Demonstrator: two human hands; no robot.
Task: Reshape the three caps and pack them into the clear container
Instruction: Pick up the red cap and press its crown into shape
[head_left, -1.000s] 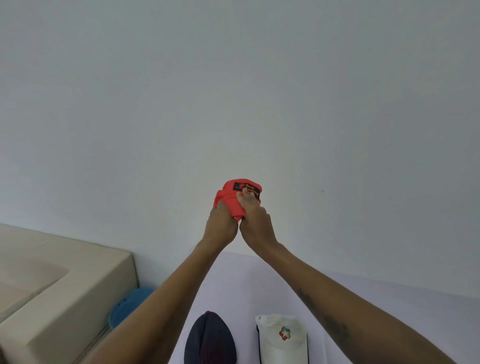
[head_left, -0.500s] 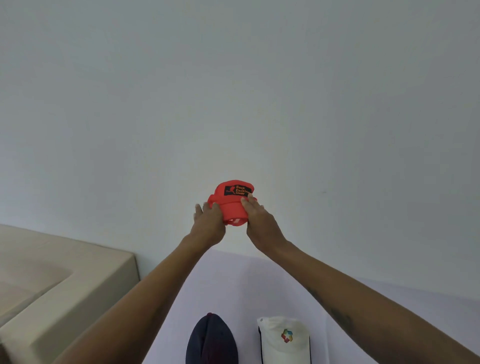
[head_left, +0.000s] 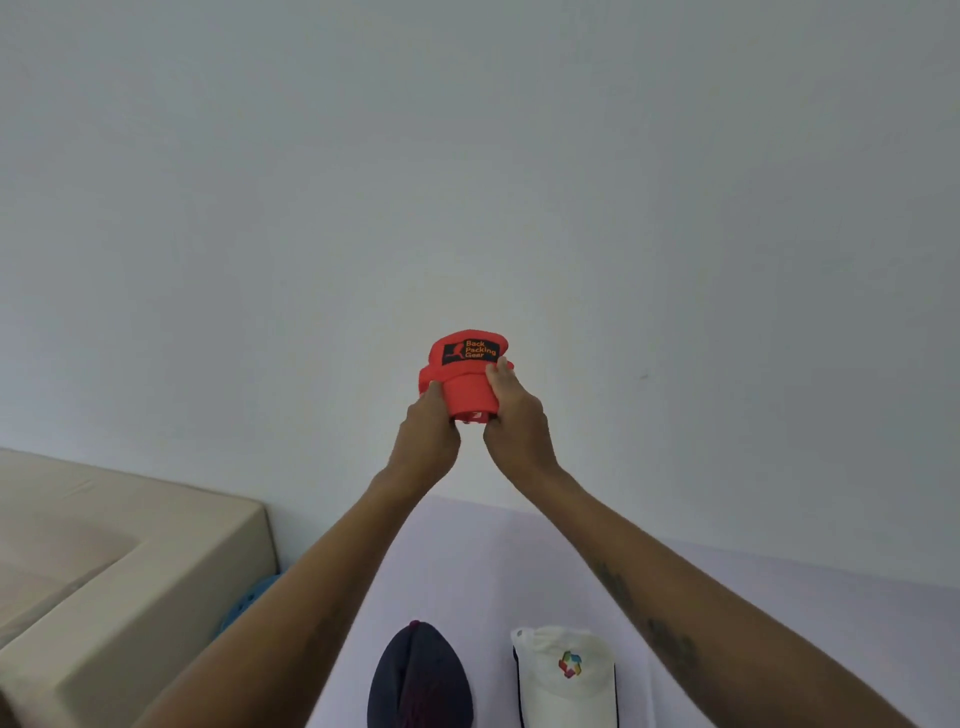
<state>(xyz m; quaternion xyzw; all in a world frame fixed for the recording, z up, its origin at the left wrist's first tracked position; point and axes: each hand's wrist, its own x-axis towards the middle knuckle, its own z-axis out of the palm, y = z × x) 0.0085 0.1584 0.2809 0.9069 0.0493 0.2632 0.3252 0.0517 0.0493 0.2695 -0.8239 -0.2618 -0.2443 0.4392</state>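
At the centre of the head view, the left hand (head_left: 426, 441) and right hand (head_left: 517, 423) each hold a clenched grip on either side of the red cap (head_left: 465, 376), raised in front of the pale wall (head_left: 467, 156) with its black logo patch facing the camera. Along the bottom edge, 2 more caps lie side by side on the lilac counter (head_left: 467, 561): the dark navy cap (head_left: 421, 680) left of the white cap (head_left: 569, 675). A beige mattress (head_left: 104, 571) fills the lower left of the frame.

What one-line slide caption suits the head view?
Both hands, left and right, hold the red cap up; navy cap and white cap lie below.
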